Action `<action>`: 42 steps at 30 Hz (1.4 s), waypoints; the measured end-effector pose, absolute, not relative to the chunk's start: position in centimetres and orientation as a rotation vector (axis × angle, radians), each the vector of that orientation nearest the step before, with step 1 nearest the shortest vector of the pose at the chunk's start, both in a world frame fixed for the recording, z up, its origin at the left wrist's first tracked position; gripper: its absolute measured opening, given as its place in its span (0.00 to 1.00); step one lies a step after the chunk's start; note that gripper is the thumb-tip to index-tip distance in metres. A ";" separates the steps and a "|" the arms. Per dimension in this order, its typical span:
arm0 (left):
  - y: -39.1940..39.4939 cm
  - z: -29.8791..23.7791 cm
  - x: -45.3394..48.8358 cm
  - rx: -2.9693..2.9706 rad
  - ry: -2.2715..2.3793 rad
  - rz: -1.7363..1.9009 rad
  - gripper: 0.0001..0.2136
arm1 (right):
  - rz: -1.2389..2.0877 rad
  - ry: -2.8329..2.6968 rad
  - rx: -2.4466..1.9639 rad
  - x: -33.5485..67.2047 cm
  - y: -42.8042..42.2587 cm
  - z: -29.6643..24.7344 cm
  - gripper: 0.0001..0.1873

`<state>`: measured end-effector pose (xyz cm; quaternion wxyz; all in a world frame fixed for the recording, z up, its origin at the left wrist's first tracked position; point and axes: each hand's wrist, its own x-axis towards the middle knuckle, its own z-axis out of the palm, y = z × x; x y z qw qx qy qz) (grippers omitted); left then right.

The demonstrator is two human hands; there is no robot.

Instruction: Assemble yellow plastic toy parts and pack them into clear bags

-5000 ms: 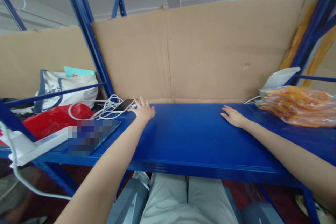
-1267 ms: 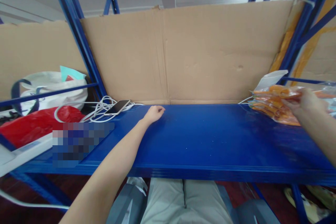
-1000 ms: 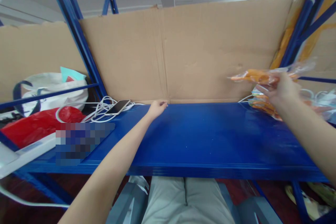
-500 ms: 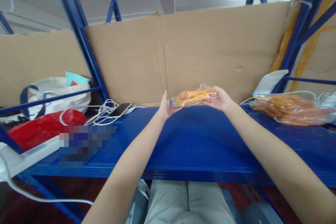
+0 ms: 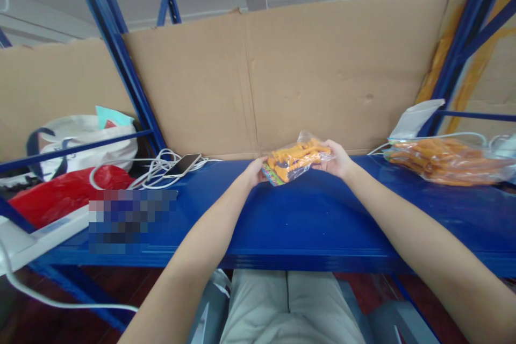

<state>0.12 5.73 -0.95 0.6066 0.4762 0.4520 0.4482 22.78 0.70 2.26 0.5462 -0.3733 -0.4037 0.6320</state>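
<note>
Between my hands is a clear plastic bag (image 5: 296, 160) with several orange pieces inside and a colourful printed strip at its left end. My left hand (image 5: 255, 172) grips the printed end. On the other side, my right hand (image 5: 336, 159) is closed on the bag's right end. The bag is held up over the back part of the blue shelf top (image 5: 298, 220), tilted so its broad face shows. What exactly the orange pieces are is hard to make out through the shiny plastic.
A larger clear bag of orange pieces (image 5: 447, 161) lies at the right. To the left are a phone (image 5: 184, 165), coiled white cables (image 5: 159, 169), a red plastic bag (image 5: 68, 193) and a white tote bag (image 5: 84, 145). A cardboard panel (image 5: 314, 75) stands along the back.
The bag has been tipped so that more of its broad face and its printed strip show. My left hand is slightly lower. Both hands keep their hold.
</note>
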 end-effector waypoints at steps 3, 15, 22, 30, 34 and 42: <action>5.6 -0.9 0.1 0.964 1.144 1.113 0.09 | 1.479 -0.839 -0.796 22.0 0.9 1.9 0.20; 3.8 -1.2 2.3 0.892 1.089 1.232 0.11 | 1.407 -0.677 -0.771 19.3 1.4 0.6 0.04; 2.6 -1.4 3.4 0.961 1.070 1.234 0.11 | 1.476 -0.824 -1.068 19.0 1.7 -0.3 0.06; 3.9 -1.4 1.9 1.058 1.014 1.127 0.12 | 1.416 -0.787 -1.039 18.8 1.8 -0.2 0.10; 4.6 -0.9 0.4 0.996 1.067 1.219 0.17 | 1.322 -0.705 -0.973 19.4 2.5 -0.1 0.12; 3.3 -1.2 1.0 1.295 1.012 0.925 0.22 | 1.243 -0.651 -0.999 20.5 2.7 0.0 0.13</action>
